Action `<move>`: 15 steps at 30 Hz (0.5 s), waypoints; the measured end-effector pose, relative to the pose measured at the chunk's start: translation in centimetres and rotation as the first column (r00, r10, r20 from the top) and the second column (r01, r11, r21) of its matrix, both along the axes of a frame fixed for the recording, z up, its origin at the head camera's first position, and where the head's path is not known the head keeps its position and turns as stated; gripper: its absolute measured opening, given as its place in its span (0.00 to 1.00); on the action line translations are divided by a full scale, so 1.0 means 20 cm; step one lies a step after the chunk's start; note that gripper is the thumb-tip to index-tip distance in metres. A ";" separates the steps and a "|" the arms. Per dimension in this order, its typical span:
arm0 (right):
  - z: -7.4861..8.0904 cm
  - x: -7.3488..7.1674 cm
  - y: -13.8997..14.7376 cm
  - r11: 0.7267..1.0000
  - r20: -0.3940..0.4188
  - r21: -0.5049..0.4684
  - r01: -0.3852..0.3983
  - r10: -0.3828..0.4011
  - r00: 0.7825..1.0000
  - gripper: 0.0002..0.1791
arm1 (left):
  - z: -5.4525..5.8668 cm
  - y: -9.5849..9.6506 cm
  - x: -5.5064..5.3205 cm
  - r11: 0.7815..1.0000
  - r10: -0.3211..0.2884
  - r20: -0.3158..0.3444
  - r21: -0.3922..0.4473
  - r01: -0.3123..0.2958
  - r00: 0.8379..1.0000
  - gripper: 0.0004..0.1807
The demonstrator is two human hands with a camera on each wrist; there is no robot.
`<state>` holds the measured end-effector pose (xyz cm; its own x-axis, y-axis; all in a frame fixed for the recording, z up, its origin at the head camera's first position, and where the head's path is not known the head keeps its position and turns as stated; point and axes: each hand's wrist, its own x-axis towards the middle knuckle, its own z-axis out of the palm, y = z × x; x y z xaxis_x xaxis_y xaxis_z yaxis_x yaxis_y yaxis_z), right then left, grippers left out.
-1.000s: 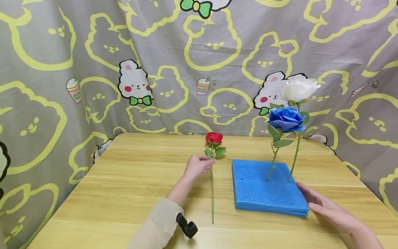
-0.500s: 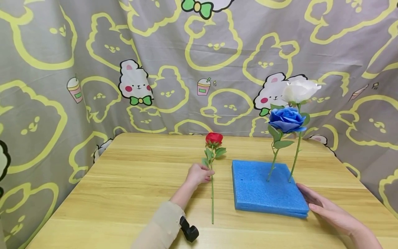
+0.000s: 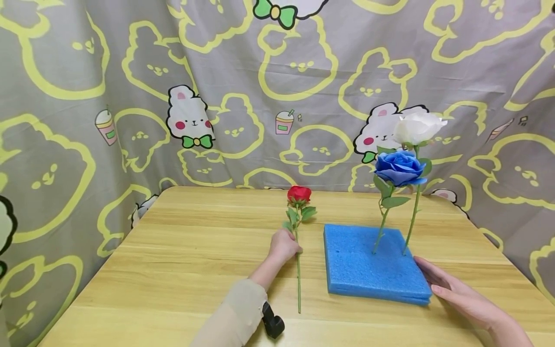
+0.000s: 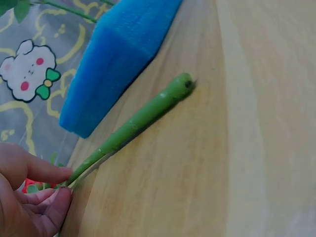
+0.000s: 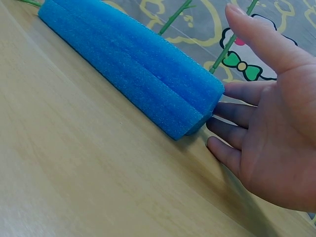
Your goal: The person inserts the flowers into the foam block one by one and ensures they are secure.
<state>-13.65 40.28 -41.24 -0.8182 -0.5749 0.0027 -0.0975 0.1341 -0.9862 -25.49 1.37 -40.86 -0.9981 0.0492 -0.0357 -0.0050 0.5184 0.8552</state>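
A red rose (image 3: 299, 194) lies along the table, bloom toward the back. My left hand (image 3: 284, 246) pinches its green stem (image 4: 133, 123) between thumb and fingers, just below the leaves. In the left wrist view the cut end of the stem points away from the hand. To the right sits a blue foam block (image 3: 368, 270). A blue rose (image 3: 400, 167) and a white rose (image 3: 418, 127) stand upright in it. My right hand (image 5: 276, 113) has its fingers extended against the block's right side, thumb raised apart from it.
The wooden table (image 3: 173, 270) reaches back to a grey patterned curtain (image 3: 234, 62) hanging behind and at both sides. A black strap mount (image 3: 272, 322) is on the left sleeve.
My left hand has slid down the red rose's stem, toward me, and its fingers have closed around it. The right hand and foam block stay in place.
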 end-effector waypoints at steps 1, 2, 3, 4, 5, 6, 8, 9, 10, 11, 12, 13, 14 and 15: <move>0.00 0.00 0.00 1.000 0.000 0.001 0.002 -0.002 1.000 0.30 | 0.00 0.00 0.00 1.000 -0.006 -0.004 -0.012 0.006 1.000 0.13; 0.00 0.00 0.00 1.000 -0.001 0.003 0.003 -0.003 1.000 0.30 | 0.00 0.00 0.00 1.000 -0.011 -0.002 -0.020 0.011 1.000 0.12; 0.00 0.00 0.00 1.000 0.000 0.004 0.005 -0.005 1.000 0.30 | 0.01 0.01 0.00 0.999 -0.017 -0.002 -0.030 0.016 1.000 0.13; 0.00 0.00 0.00 1.000 -0.002 0.006 0.007 -0.007 1.000 0.30 | 0.01 0.01 0.00 0.999 -0.019 -0.001 -0.037 0.019 1.000 0.16; 0.00 0.00 0.00 1.000 -0.001 0.006 0.009 -0.009 1.000 0.30 | 0.01 0.01 -0.01 0.999 -0.023 0.002 -0.044 0.023 1.000 0.19; 0.00 0.00 0.00 1.000 0.000 0.005 0.009 -0.009 1.000 0.30 | 0.01 0.01 -0.01 0.998 -0.025 0.005 -0.051 0.025 1.000 0.21; 0.00 0.00 0.00 1.000 0.001 0.007 0.013 -0.013 1.000 0.30 | 0.02 0.02 -0.02 0.998 -0.025 0.008 -0.065 0.025 1.000 0.24; 0.00 0.00 0.00 1.000 0.001 0.008 0.015 -0.015 1.000 0.30 | 0.02 0.02 -0.02 0.998 -0.020 0.011 -0.067 0.021 1.000 0.24; 0.00 0.00 0.00 1.000 -0.001 0.010 0.018 -0.018 1.000 0.30 | 0.02 0.02 -0.02 0.998 -0.017 0.020 -0.067 0.019 1.000 0.24; 0.00 0.00 0.00 1.000 0.001 0.008 0.017 -0.017 1.000 0.30 | 0.02 0.01 -0.02 0.998 -0.015 0.029 -0.067 0.017 0.999 0.24; 0.00 0.00 0.00 1.000 0.000 0.007 0.016 -0.016 1.000 0.30 | 0.02 0.01 -0.03 0.998 -0.012 0.037 -0.063 0.015 0.999 0.23; 0.00 0.00 0.00 1.000 0.001 0.007 0.016 -0.016 1.000 0.30 | 0.02 0.01 -0.03 0.999 -0.011 0.052 -0.053 0.013 0.999 0.21; 0.00 0.00 0.00 1.000 0.001 0.007 0.015 -0.015 1.000 0.30 | 0.02 0.01 -0.04 0.999 -0.008 0.072 -0.038 0.011 0.997 0.20; 0.00 0.00 0.00 1.000 0.004 0.005 0.014 -0.014 1.000 0.30 | 0.02 0.01 -0.04 1.000 -0.007 0.094 -0.022 0.010 0.996 0.17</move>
